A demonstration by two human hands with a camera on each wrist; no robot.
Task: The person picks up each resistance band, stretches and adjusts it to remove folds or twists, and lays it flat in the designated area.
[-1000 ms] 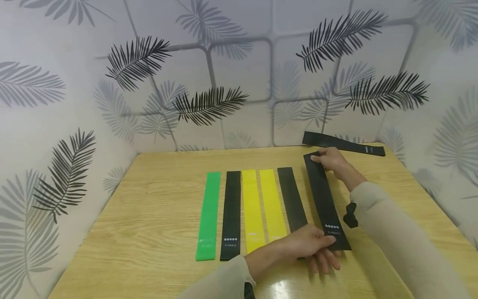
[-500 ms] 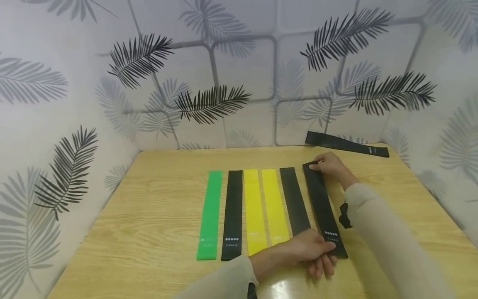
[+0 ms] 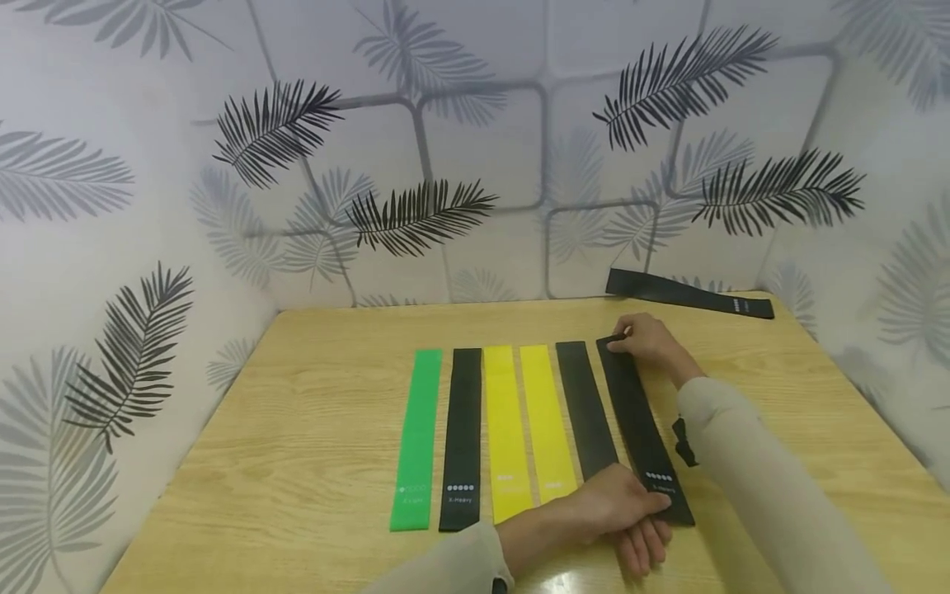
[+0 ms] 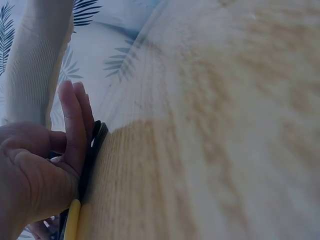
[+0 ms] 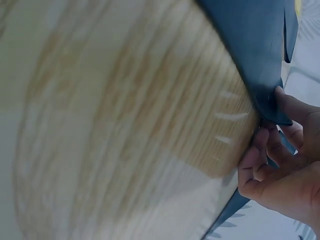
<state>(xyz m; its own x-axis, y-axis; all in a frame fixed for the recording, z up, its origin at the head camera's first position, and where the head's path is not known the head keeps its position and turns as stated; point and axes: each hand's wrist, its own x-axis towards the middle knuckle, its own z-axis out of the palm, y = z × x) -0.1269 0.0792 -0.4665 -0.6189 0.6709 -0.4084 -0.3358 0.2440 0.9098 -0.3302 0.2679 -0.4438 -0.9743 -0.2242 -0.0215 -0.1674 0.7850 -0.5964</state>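
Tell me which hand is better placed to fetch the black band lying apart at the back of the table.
The right hand, probably. It pinches the far end of the last black band in the row, close to the separate band.

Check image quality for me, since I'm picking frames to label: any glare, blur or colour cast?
Head view: sharp, evenly lit, with a glare patch on the light wooden table near the left hand. Left wrist view: table grain soft, washed out. Right wrist view: motion-blurred, and the long black elastic band looks bluish beside the right hand.
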